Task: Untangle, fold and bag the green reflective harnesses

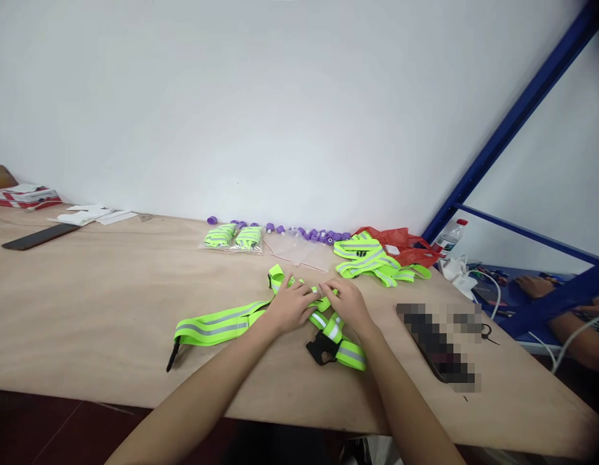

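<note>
A neon-yellow reflective strap harness point(217, 323) with grey stripes lies across the wooden table in front of me. My left hand point(290, 305) is over its middle, fingers bent onto the webbing and thumb low. From the other side, my right hand point(348, 302) pinches the strap, its fingertips close to those of my left hand. The webbing between the fingers is partly hidden. A black plastic buckle point(323, 349) lies on the near part of the harness, below my hands. At the left end, a black end piece point(172, 356) hangs from a loop.
Two bagged reflective straps point(233, 237), flat clear bags point(299, 252) and several purple caps point(328, 237) line the wall. Loose neon straps point(372, 261) lie by a red plastic bag point(406, 245). A blurred dark object point(437, 345) is at right. Beyond the blue frame point(503, 142) another person's hand point(534, 286) shows.
</note>
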Demonstrator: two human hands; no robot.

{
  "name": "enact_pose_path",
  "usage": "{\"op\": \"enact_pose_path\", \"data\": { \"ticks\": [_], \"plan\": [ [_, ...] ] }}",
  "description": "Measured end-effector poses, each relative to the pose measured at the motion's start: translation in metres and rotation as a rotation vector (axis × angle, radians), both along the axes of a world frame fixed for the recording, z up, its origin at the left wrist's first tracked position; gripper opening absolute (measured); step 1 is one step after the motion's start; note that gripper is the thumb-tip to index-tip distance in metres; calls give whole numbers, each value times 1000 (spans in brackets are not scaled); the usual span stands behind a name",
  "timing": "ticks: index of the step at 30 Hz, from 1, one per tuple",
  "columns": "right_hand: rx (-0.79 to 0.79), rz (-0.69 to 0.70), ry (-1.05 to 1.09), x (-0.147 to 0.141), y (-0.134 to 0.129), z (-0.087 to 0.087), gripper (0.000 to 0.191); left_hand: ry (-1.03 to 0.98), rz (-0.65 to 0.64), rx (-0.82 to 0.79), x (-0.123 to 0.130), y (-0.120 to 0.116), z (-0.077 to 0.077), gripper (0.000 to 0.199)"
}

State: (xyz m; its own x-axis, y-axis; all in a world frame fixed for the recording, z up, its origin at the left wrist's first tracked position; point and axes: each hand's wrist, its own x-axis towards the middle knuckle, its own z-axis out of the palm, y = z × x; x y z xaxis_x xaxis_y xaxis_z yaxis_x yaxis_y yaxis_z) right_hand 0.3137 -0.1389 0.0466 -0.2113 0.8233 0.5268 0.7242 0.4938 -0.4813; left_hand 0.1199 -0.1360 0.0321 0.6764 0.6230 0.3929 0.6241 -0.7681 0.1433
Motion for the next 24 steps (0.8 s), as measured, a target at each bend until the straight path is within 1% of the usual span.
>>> {"op": "enact_pose_path", "data": {
  "ticks": [2, 4, 6, 8, 9, 11, 12, 15, 17, 19, 24],
  "plan": [
    [98, -85, -100, -6, -18, 8, 38, 9, 37, 7, 1, 2, 1, 26],
    [109, -114, -197, -13, -40, 9, 39, 9, 70, 3, 3, 3, 2, 28],
    [73, -103, -301, -21, -59, 1, 33, -4, 104, -18, 4, 5, 2, 30],
    [42, -114, -404, -26, -70, -11, 17, -31, 129, -52, 5, 7, 1, 32],
    [27, -130, -447, -26, -73, -18, 13, -50, 134, -68, 4, 8, 0, 32],
    [-3, -161, -510, -24, -72, -28, 25, -104, 136, -92, 2, 9, -3, 34],
    [-16, -164, -533, -21, -70, -32, 27, -136, 140, -99, 1, 10, -4, 35],
    [-6, -116, -580, -9, -65, -35, 15, -231, 166, -110, -4, 14, -7, 36],
    [16, -70, -568, 1, -66, -35, 18, -278, 182, -116, -7, 15, -6, 36],
    [9, -36, -485, 11, -70, -35, 23, -305, 188, -133, -9, 14, -4, 36],
    [-145, 10, -147, 29, -84, -34, 20, -301, 196, -205, -6, 6, 6, 33]
  ]
}}
